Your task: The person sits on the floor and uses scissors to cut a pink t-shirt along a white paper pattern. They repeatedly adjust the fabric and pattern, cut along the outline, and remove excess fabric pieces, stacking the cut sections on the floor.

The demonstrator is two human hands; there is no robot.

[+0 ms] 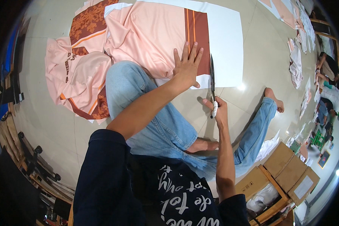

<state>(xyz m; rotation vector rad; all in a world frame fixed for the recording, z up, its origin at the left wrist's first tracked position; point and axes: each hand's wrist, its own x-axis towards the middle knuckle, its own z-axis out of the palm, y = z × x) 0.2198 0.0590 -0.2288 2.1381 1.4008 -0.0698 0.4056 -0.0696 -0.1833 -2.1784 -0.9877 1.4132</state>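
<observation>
Pressing down with left hand (186,68), fingers spread wide and flat, on pink cloth (147,37) laid out on the floor (248,120) by the bent knee (125,75); gripping scissors (213,84) in right hand (220,109), with fingers closed round the white-wrapped handle; pointing the blades away from the body, along the line between brown band (202,37) and white margin (226,45); hard to tell how far apart the blades stand; chiefly at risk, in all likelihood, of straying off that line into the brown, through a small turn of the right wrist; liable, too, to a nicked left thumb or index finger, from pressing so near the blades; possibly in for a crooked edge on letting the loose folds near the knee pull, by lifting the left palm or shifting the leg; open also to dragging along the pile (88,71) of pink pieces, close by on the left, through a sideways tug.
</observation>
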